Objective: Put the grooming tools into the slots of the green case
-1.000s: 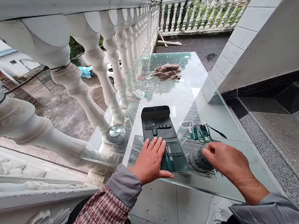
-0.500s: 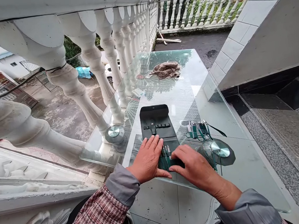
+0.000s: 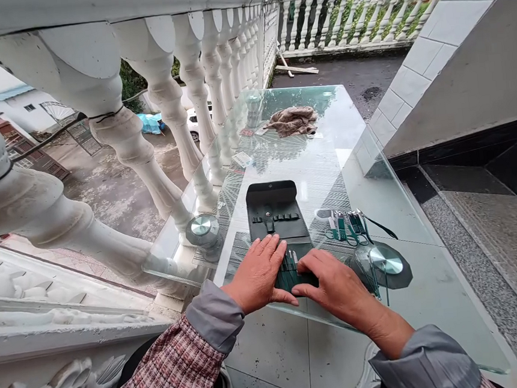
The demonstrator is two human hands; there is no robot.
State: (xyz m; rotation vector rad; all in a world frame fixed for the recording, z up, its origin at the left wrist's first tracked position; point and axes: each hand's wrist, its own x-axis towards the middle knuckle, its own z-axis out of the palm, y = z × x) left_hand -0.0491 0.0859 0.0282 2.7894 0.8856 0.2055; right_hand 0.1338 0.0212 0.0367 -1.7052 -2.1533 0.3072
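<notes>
A black fold-out tool case (image 3: 276, 213) lies open on a glass table (image 3: 328, 164). My left hand (image 3: 259, 275) rests flat on the case's near left part, fingers stretched out. My right hand (image 3: 334, 284) lies on the case's near right part, fingers curled down against the green-handled tools (image 3: 289, 262) slotted there; whether they pinch one is hidden. Several loose green manicure tools (image 3: 349, 225) lie on the glass to the right of the case.
A white stone balustrade (image 3: 164, 105) runs along the table's left side. A brown cloth (image 3: 295, 120) lies at the table's far end. Round metal table mounts (image 3: 202, 228) show under the glass at left and right (image 3: 384, 261). A tiled wall (image 3: 454, 50) rises on the right.
My right hand has moved left from the round mount beside the loose tools onto the near part of the case. My left hand has stayed in place.
</notes>
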